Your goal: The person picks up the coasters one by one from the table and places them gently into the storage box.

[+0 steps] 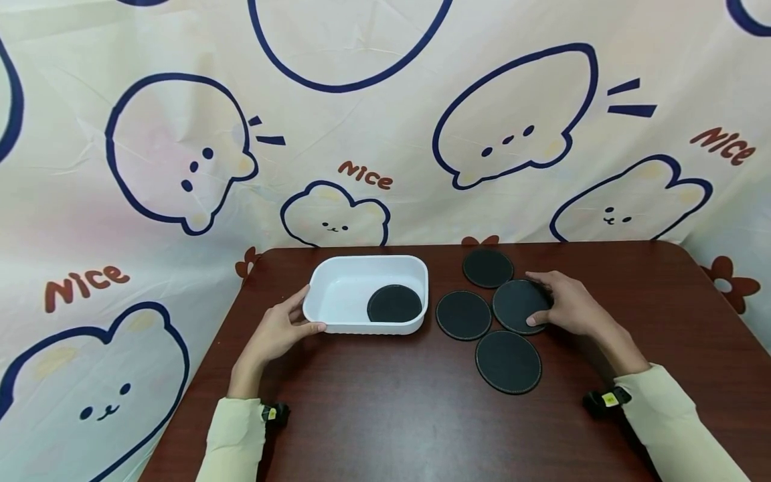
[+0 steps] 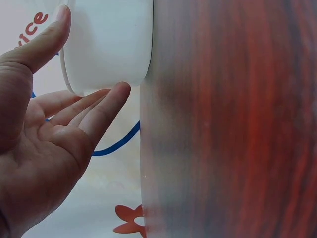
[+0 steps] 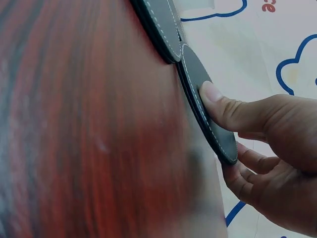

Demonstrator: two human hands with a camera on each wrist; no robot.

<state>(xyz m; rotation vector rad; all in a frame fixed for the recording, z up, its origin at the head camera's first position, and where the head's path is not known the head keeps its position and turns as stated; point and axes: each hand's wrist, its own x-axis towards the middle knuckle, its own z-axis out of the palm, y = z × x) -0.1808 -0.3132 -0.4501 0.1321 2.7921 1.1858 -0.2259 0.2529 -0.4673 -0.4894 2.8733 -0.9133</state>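
Note:
A white plastic basin (image 1: 337, 294) stands at the back of the table, with one round black coaster (image 1: 394, 304) lying inside it. My left hand (image 1: 278, 330) holds the basin's left end, thumb along the near side and fingers at the end wall. Right of the basin, my right hand (image 1: 569, 304) pinches a stitched black coaster (image 3: 203, 94), thumb on its top and fingertips at its edge. Around that coaster lie three more: a back one (image 1: 488, 268), a left one (image 1: 464, 314) and a near one (image 1: 508, 362).
The dark brown wooden table (image 1: 421, 415) has its far edge against a cartoon-printed cloth (image 1: 409, 120). Small black devices with yellow labels sit at both wrists.

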